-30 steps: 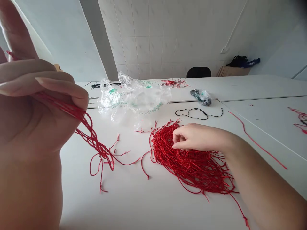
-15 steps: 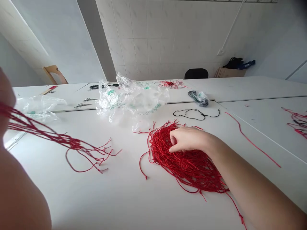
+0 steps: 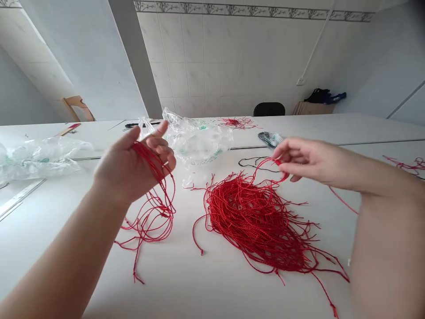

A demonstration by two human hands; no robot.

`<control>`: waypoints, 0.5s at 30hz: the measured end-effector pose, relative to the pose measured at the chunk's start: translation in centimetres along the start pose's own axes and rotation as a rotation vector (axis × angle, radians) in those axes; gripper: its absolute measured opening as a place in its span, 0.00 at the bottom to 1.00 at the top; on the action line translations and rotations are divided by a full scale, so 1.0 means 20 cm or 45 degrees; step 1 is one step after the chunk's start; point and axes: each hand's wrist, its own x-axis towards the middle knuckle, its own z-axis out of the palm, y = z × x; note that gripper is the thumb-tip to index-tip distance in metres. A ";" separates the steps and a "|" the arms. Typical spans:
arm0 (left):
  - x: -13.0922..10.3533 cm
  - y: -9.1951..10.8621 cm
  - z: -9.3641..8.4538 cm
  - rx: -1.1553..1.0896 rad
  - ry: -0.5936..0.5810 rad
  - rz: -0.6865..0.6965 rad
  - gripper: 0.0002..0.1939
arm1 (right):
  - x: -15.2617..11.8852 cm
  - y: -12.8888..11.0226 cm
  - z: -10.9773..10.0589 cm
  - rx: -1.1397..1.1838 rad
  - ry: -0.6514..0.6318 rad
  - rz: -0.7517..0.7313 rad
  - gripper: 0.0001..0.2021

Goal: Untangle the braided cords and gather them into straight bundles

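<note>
A large heap of red braided cords (image 3: pixel 255 226), with knotted, frayed ends, lies on the white table (image 3: pixel 226 292). My left hand (image 3: pixel 136 164) is raised left of the heap, palm up, with a bunch of red cords (image 3: pixel 157 208) lying across the palm and its loops hanging toward the table. Its fingers are partly curled around the bunch. Above the heap's far right side, my right hand (image 3: pixel 295 159) pinches a looped red cord (image 3: pixel 260 166) that trails down to the heap.
Clear plastic bags (image 3: pixel 199 137) lie behind the heap, with another bag (image 3: pixel 43 155) at the left. A black cord (image 3: pixel 247 162), a bagged dark bundle (image 3: pixel 270 139) and a smaller red cord pile (image 3: pixel 237 122) sit further back. More red cords (image 3: pixel 408 164) are at the right edge.
My left hand has come in from the left edge with its red cords. My right hand has lifted off the heap, up and to the right, drawing a red cord with it. The view has tilted upward.
</note>
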 end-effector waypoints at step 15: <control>0.08 -0.21 -0.06 0.018 0.134 -0.354 0.18 | 0.05 -0.18 0.10 1.027 0.601 -0.512 0.06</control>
